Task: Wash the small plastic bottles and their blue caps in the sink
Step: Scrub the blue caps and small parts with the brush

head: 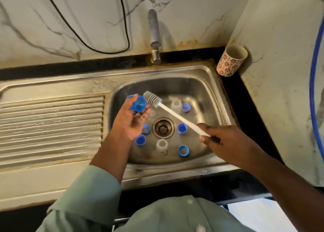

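Note:
My left hand [130, 118] is held palm up over the left side of the steel sink [206, 84], with a blue cap [138, 103] between its fingertips and thumb. My right hand [220, 140] grips the white handle of a bottle brush [172, 111], whose grey bristle head lies just right of that cap. Several blue caps [182, 128] lie around the drain [163, 128]. Two small clear plastic bottles, one at the back [175, 105] and one at the front [162, 145], stand in the basin.
A metal tap [154, 37] rises behind the basin. A ribbed steel draining board [50, 125] lies to the left. A floral paper cup [231, 60] stands on the black counter at the back right. A black cable [78, 36] hangs on the marble wall; a blue hose [313, 77] runs down the right.

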`<control>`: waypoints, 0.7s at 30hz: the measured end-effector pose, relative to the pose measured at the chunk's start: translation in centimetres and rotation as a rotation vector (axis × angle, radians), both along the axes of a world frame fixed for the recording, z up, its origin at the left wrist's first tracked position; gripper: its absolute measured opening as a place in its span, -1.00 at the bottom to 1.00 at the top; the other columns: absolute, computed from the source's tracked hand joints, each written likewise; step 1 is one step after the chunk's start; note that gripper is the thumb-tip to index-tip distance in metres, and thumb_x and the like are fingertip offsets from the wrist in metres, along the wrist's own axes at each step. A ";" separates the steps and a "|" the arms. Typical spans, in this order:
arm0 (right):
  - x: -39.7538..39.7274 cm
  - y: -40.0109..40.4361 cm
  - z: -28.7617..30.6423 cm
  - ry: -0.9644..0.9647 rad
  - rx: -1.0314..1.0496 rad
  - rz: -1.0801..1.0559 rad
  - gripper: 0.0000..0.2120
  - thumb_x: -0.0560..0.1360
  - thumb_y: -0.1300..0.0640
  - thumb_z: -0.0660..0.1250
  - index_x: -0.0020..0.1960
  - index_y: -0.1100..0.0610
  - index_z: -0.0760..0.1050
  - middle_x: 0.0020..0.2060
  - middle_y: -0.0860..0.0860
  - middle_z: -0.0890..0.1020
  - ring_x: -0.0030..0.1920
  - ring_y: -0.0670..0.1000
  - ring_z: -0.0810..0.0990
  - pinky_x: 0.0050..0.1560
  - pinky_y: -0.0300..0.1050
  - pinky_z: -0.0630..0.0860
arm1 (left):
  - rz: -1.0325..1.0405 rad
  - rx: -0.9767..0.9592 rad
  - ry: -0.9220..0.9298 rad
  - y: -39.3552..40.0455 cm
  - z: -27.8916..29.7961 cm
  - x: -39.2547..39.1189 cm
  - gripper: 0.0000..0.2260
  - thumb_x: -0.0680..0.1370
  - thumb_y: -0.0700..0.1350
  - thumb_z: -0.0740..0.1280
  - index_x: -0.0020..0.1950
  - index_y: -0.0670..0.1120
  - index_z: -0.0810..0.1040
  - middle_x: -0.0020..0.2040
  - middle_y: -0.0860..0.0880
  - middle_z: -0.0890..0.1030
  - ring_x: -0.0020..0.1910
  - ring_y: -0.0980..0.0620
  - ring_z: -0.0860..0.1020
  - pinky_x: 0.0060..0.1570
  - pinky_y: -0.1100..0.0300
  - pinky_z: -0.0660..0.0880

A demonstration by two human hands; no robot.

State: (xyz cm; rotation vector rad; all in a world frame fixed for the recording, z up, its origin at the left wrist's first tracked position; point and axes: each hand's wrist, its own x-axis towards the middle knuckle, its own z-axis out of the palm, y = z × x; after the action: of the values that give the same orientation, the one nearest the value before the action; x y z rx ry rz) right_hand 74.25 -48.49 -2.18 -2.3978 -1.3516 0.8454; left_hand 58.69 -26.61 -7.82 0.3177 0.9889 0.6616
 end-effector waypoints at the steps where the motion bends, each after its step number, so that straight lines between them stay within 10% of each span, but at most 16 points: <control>1: -0.5 0.3 0.4 -0.039 -0.005 0.027 -0.60 0.60 -0.10 0.22 0.43 -0.16 0.38 -0.35 -0.08 0.46 -0.37 -0.14 0.45 -0.29 -0.22 0.43 | 0.012 0.008 0.009 0.2 0.1 -0.5 -0.88 0.59 -0.13 0.35 0.04 -0.17 0.53 -0.07 -0.15 0.57 -0.11 -0.04 0.61 0.01 0.09 0.59; 5: -3.3 1.9 2.0 -0.221 -0.061 0.210 -0.58 0.63 -0.14 0.10 0.48 -0.19 0.24 -0.19 -0.10 0.49 -0.21 -0.11 0.48 -0.15 -0.19 0.46 | 0.063 0.087 0.019 1.1 0.2 -2.6 -0.46 0.48 -0.09 0.47 0.41 -0.18 0.41 0.08 -0.16 0.59 -0.23 -0.01 0.67 -0.29 0.15 0.61; 9: -6.2 3.6 2.8 -0.333 -0.096 0.161 -0.58 0.64 -0.16 0.06 0.48 -0.21 0.19 -0.08 -0.09 0.52 -0.10 -0.04 0.54 -0.06 -0.11 0.52 | -0.003 0.163 -0.019 1.3 1.4 -3.8 -0.58 0.55 -0.12 0.41 0.38 -0.17 0.43 0.12 -0.22 0.62 -0.03 -0.13 0.68 0.01 -0.04 0.64; 14: -8.6 3.5 4.1 0.415 0.021 -0.178 -0.80 0.60 0.00 0.27 0.19 -0.12 0.58 -0.45 -0.04 0.49 -0.52 -0.07 0.39 -0.51 -0.17 0.36 | -0.035 0.209 -0.024 2.1 1.5 -5.6 -0.69 0.54 -0.12 0.40 0.28 -0.10 0.51 0.10 -0.20 0.62 -0.08 -0.11 0.68 0.00 0.04 0.63; 21: -12.8 3.1 4.6 0.544 0.062 -0.213 -0.81 0.61 -0.01 0.24 0.06 0.03 0.58 -0.43 0.04 0.47 -0.54 -0.02 0.39 -0.56 -0.18 0.37 | -0.021 0.262 -0.071 3.0 1.9 -6.9 -0.83 0.53 -0.21 0.42 0.10 -0.06 0.57 -0.04 -0.12 0.67 -0.04 -0.15 0.66 0.12 -0.06 0.58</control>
State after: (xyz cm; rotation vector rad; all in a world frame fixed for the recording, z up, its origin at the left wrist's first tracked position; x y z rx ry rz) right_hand 61.43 -45.38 2.41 -2.0040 -0.8798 1.2497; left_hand 51.82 -23.56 -5.88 0.5304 0.8311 0.7802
